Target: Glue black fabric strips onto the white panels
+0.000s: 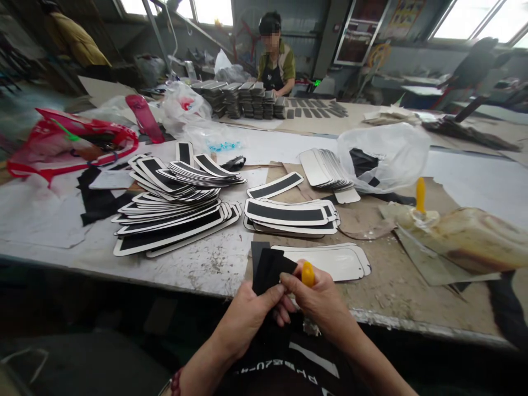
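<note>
My left hand [251, 311] is closed round several black strips [268, 269], fanned out above the thumb. My right hand [315, 294] pinches the edge of one strip between thumb and finger. The same hand also holds a tool with a yellow handle [307, 274]; its working end is hidden. Just beyond my hands lie white curved pieces [334, 261], partly covered by the strips. Behind them is a small pile of white curved pieces with black centres [286, 212]. A larger fanned pile of the same pieces [173, 228] spreads to the left.
At right lies a plastic container of brownish stuff [474, 236], with another yellow handle [420, 195] beside it. A clear plastic bag [388, 157] and white pieces [324, 168] are further back. A red bag [74, 143] sits left. A co-worker [275, 60] stands across the table behind stacked pieces.
</note>
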A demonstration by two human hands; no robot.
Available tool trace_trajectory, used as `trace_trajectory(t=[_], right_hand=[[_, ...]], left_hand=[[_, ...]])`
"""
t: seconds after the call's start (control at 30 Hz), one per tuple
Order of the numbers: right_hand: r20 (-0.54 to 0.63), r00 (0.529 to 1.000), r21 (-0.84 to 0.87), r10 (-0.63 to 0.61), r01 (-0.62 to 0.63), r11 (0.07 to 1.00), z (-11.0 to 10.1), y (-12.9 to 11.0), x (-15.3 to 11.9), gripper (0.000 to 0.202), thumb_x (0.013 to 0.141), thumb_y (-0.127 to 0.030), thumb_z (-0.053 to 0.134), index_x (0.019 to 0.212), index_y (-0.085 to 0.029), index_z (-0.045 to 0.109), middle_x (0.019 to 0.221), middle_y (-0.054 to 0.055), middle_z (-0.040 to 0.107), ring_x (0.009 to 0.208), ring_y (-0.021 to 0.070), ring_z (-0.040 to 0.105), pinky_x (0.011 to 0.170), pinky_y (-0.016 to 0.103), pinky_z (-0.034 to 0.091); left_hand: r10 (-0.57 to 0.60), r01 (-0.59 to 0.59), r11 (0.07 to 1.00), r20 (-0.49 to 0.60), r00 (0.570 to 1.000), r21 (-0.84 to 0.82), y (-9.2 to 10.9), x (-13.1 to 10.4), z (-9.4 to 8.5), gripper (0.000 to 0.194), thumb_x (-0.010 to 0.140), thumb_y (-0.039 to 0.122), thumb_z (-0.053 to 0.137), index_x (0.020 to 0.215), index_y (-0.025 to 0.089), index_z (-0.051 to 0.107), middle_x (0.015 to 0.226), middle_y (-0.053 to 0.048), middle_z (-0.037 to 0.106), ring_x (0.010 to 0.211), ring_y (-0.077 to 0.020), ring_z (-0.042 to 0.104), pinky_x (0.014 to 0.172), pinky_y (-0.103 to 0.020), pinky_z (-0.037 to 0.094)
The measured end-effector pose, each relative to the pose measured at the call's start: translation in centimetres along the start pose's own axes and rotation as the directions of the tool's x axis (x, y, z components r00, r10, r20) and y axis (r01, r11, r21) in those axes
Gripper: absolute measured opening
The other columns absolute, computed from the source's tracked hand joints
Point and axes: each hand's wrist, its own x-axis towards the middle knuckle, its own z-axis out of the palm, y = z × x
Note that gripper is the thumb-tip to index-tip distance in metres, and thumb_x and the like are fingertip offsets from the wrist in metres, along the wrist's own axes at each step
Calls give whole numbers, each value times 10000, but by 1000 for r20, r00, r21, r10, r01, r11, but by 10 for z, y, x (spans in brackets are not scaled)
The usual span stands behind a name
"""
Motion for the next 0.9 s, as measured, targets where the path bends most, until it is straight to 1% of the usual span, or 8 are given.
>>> trace_trajectory(t=[0.1, 0.2, 0.4, 0.5, 0.6, 0.67, 0.8, 0.9], right_hand=[[-187, 982, 65, -32, 45, 997, -9, 4, -4, 346, 738, -449, 645, 659, -211, 406, 449, -100, 398, 365, 65, 398, 373, 187, 348], [-357, 929, 93, -97, 139, 986, -22, 4, -5, 302, 754, -447, 633, 707, -204, 459, 617, -47, 528, 549, 99, 544, 502, 209, 457], [-459, 875, 194, -153, 267, 944, -52, -19, -8, 259, 759, -382, 642, 710, -200, 464, 613, -48, 493, 502, 82, 491, 439, 193, 425], [-458, 872, 112, -174, 251, 962, -79, -34, -14, 265, 751, -378, 647, 667, -205, 466, 489, -75, 392, 381, 56, 337, 330, 163, 285], [-291, 953, -259, -91, 13, 966, -100, -41, -14, 266, 725, -434, 653, 660, -201, 544, 448, -57, 412, 353, 71, 316, 298, 188, 241], [-92, 995, -551, -41, -17, 834, -101, -40, -7, 282, 744, -453, 620, 649, -191, 579, 479, -33, 459, 397, 87, 366, 336, 204, 283], [264, 963, -779, 52, 180, 601, -73, -31, 25, 314, 837, -398, 507, 602, -190, 527, 546, -37, 497, 494, 95, 414, 454, 209, 318], [345, 929, -818, 134, 227, 529, -47, -25, 53, 277, 843, -354, 507, 620, -190, 531, 585, -32, 539, 523, 105, 449, 492, 214, 312]], left_hand=[[-10, 9, 997, 11, 1000, 77, -11, -1, 4, 302, 767, 409, 605, 771, 108, 636, 653, -61, 648, 522, -126, 552, 521, -249, 444], [-58, 48, 988, 65, 996, 147, -30, -4, 6, 345, 765, 454, 583, 758, 112, 627, 621, -61, 636, 487, -124, 531, 498, -251, 426], [-145, 111, 971, 153, 978, 211, -46, -16, -3, 328, 790, 444, 547, 701, 135, 610, 594, -41, 606, 515, -122, 521, 532, -248, 410], [-194, 181, 962, 46, 980, 203, -37, -18, -20, 321, 772, 443, 572, 698, 133, 606, 531, -6, 550, 486, -109, 472, 504, -236, 367], [-124, 159, 981, -264, 957, 113, -27, -12, -36, 327, 713, 460, 636, 760, 139, 594, 482, 54, 449, 457, -87, 379, 460, -217, 297], [-84, 111, 993, -391, 917, 47, -22, -3, -43, 350, 667, 452, 678, 808, 143, 592, 490, 72, 420, 468, -81, 351, 454, -208, 272], [-80, 98, 995, -356, 931, 32, -15, 20, -45, 399, 657, 435, 682, 897, 130, 593, 508, 73, 425, 479, -83, 349, 463, -210, 269], [-93, 117, 990, -261, 961, 82, -12, 34, -45, 338, 696, 424, 643, 847, 127, 584, 512, 66, 429, 477, -87, 340, 467, -221, 264]])
